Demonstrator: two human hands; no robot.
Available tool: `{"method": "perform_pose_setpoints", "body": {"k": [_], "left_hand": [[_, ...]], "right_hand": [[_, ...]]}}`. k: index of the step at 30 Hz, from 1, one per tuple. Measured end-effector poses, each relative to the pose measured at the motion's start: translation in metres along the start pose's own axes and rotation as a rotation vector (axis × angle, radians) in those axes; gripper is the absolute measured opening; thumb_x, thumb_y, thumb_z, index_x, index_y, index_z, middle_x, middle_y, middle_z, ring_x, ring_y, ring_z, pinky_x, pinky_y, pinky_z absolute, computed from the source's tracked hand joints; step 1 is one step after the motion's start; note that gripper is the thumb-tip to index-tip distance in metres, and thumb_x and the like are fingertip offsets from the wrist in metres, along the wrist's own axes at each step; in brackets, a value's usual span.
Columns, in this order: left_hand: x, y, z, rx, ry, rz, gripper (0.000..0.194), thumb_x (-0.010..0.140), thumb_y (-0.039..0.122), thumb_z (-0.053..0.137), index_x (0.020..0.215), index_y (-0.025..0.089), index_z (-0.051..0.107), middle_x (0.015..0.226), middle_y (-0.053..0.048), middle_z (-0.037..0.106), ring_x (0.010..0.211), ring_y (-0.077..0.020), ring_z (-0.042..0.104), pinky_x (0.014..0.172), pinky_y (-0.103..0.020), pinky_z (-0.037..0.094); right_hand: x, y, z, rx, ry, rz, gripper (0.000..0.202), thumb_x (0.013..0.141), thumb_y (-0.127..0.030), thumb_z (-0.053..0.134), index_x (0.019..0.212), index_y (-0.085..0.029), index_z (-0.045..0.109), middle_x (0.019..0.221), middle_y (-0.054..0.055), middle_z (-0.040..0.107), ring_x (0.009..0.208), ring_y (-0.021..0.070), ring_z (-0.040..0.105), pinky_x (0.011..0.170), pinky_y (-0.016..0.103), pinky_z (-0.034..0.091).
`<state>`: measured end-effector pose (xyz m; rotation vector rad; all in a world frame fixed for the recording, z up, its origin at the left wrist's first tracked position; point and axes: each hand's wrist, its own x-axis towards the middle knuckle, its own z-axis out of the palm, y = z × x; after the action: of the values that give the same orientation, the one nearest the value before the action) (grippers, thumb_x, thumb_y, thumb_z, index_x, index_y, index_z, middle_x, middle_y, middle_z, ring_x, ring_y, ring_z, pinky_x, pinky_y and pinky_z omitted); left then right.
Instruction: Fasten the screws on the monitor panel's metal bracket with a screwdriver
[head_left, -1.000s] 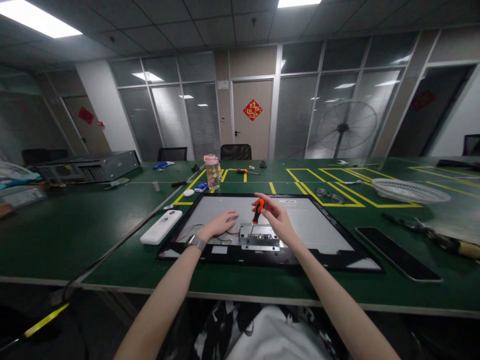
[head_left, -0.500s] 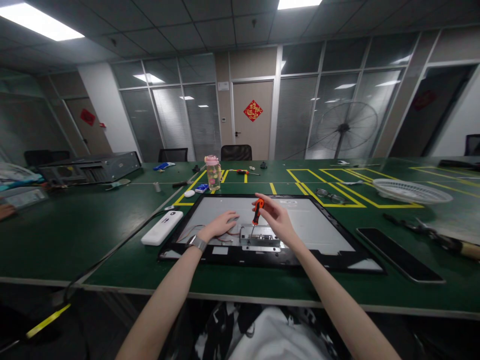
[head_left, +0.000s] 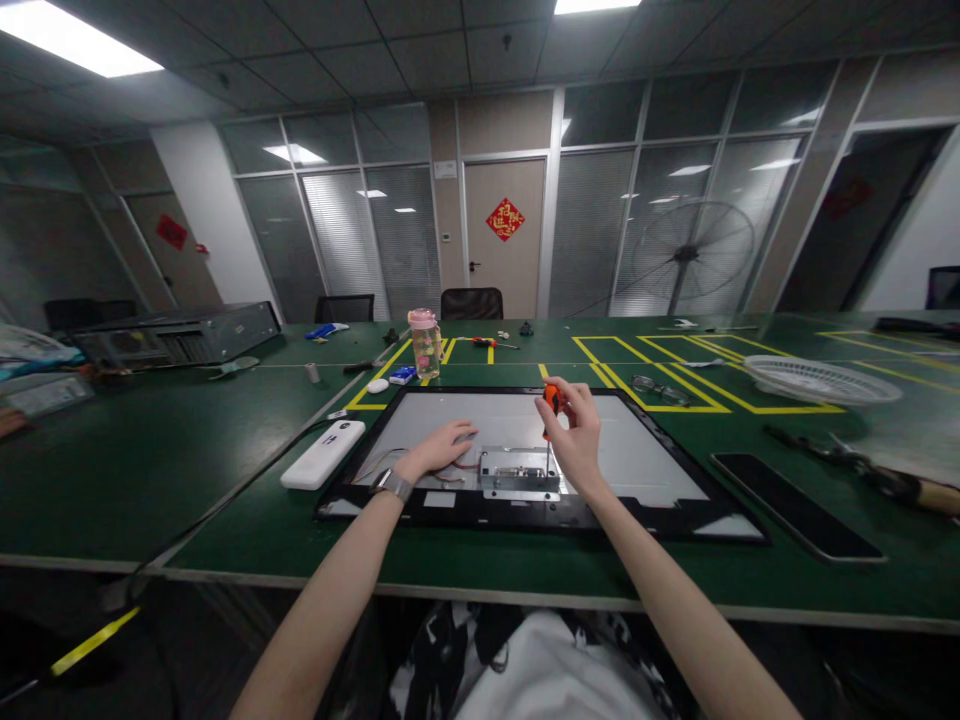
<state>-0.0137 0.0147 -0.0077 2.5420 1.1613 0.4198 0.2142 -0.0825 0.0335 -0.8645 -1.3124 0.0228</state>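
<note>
A flat display panel (head_left: 637, 450) with a black frame and a grey back lies on the table before me. On its near middle part sits a metal bracket (head_left: 499, 480), with thin wires running off to the left. My right hand (head_left: 577, 430) grips an orange and black screwdriver (head_left: 553, 398), held upright with its shaft pointing down at the bracket's right end. Whether the tip sits in a screw is too small to tell. My left hand (head_left: 441, 448) rests flat on the panel, left of the bracket, fingers stretched out near the wires.
Left of the panel lies a white power bank (head_left: 324, 456) with a cable. A dark phone (head_left: 796, 506) is at the right. Behind stand a pink-lidded bottle (head_left: 425, 345) and another screwdriver (head_left: 495, 344). A white basket (head_left: 821, 382) and a computer case (head_left: 202, 335) are farther out.
My right hand has moved the screwdriver rightward, from the bracket's left part to its right end, and the screwdriver now stands more upright. My left hand has stayed in place.
</note>
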Motion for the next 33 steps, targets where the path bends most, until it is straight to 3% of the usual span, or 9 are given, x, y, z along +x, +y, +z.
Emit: {"method": "perform_pose_setpoints", "body": {"k": [33], "left_hand": [[0.0003, -0.0018, 0.0011, 0.018, -0.010, -0.002, 0.044, 0.092, 0.032, 0.042, 0.132, 0.016, 0.052, 0.144, -0.010, 0.042, 0.133, -0.0225, 0.040, 0.112, -0.034, 0.027]], "right_hand": [[-0.0028, -0.0054, 0.0046, -0.046, -0.107, -0.084, 0.017, 0.084, -0.021, 0.060, 0.101, -0.022, 0.064, 0.084, 0.002, 0.052, 0.071, 0.0154, 0.049, 0.067, 0.031, 0.043]]}}
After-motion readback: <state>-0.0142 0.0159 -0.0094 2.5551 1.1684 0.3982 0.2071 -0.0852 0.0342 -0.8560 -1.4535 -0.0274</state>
